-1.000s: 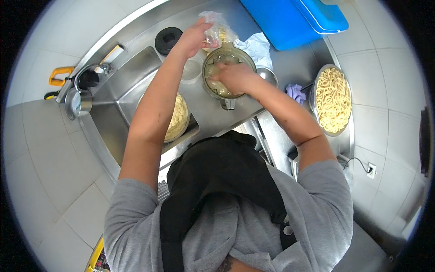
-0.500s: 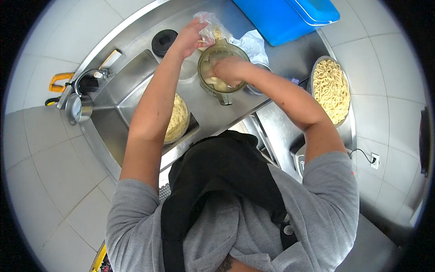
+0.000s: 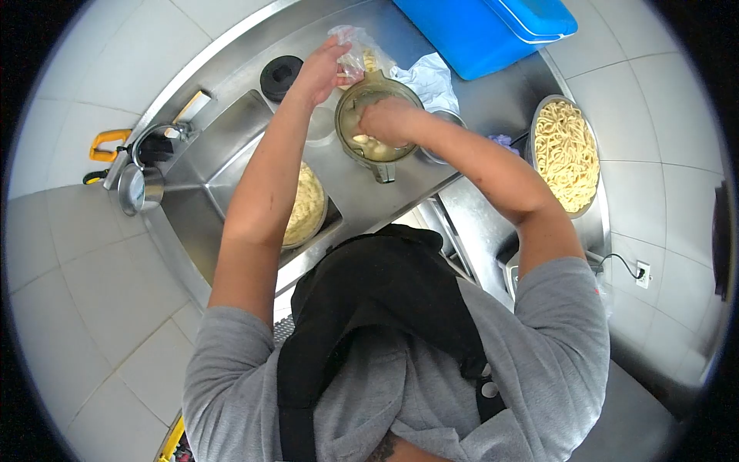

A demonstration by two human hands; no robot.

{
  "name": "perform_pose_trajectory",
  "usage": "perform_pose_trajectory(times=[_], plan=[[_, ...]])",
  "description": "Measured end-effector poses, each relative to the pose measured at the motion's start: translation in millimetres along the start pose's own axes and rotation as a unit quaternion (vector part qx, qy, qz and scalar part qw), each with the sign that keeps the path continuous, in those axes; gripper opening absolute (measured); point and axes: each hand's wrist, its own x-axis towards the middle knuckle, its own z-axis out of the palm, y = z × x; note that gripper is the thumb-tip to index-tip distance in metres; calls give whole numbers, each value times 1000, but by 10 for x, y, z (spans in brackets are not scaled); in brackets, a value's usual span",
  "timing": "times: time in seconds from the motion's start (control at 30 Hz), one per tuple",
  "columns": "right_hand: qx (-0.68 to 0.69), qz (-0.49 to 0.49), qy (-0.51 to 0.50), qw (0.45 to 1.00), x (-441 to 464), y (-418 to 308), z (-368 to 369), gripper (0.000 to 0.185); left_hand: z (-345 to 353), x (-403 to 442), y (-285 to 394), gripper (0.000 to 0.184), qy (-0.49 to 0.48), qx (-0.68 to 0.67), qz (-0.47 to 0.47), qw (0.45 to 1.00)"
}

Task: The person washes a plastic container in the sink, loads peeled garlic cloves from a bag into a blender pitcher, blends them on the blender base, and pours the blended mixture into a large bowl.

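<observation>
My left hand (image 3: 323, 73) is closed on the edge of a clear plastic bag (image 3: 356, 42), which has pale pieces in it, at the back of the steel counter. Just in front of the bag stands a greenish see-through blender jar (image 3: 348, 115), its handle towards me. My right hand (image 3: 389, 122) reaches down into the jar, and its fingertips are hidden there. Pale pieces like peeled garlic cloves (image 3: 371, 146) lie inside the jar below my fingers. A round black lid (image 3: 281, 77) lies left of my left hand.
A bowl of pale mash-like food (image 3: 306, 206) sits at the sink (image 3: 223, 146). On the right is a large tray of thick noodles (image 3: 566, 154). A blue cooler (image 3: 481, 35), a crumpled white bag (image 3: 431, 77) and a metal bowl (image 3: 449, 119) stand behind and beside the jar.
The view has shifted slightly. My right hand has moved a little within the jar, and more of the pale pieces show. My left hand stays at the bag.
</observation>
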Motion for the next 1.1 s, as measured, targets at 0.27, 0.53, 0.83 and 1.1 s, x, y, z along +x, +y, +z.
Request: perform_pose_trajectory(times=[0.27,0.53,0.83,1.1], plan=[[1,8,106,994,-102,-21,-71,24,23,-26,13,46,8,-21,-3,1000],[192,-78,169,964,-284,385,-526,29,-26,-22,-5,48,7,-39,13,999],[458,-33,133,879,299,1491,-419,36,-50,66,68,48,6,-24,7,1000],[359,94,227,901,1416,1843,337,61,-104,301,325,46,15,-39,44,998]])
